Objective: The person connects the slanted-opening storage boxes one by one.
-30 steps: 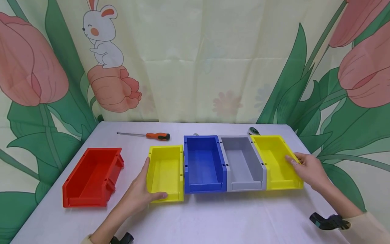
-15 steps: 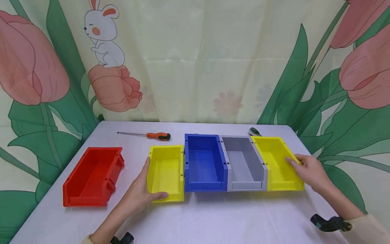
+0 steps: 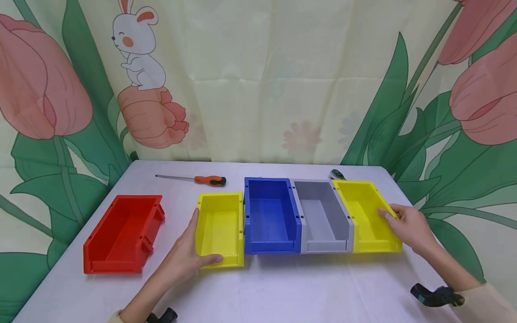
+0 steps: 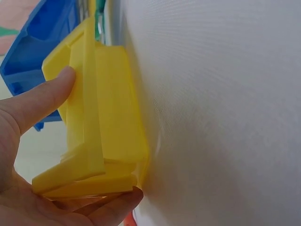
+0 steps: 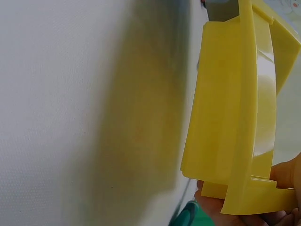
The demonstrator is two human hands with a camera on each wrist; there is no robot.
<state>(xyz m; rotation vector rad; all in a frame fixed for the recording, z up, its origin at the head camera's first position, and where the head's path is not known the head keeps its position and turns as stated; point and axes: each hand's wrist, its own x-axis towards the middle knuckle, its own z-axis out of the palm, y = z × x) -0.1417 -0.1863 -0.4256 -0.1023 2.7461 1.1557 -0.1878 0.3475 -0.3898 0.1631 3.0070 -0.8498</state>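
My left hand grips a yellow bin on the table, thumb over its front lip and fingers along its left side. In the left wrist view this yellow bin sits on the cloth. A blue bin, a grey bin and a second yellow bin stand side by side in a row. My right hand pinches the right wall of that second yellow bin, thumb inside. The right wrist view shows the second yellow bin raised off the table above its shadow. The blue bin's left edge meets the left yellow bin.
A red bin lies at the table's left. Behind the bins is a screwdriver with an orange and black handle. A ratchet-like tool head pokes out behind the right yellow bin. A printed curtain hangs at the table's back edge.
The blue end of the raised row rose slightly, then dipped a little, beside the left yellow bin. Both hands keep their holds, and the left yellow bin stays almost still.
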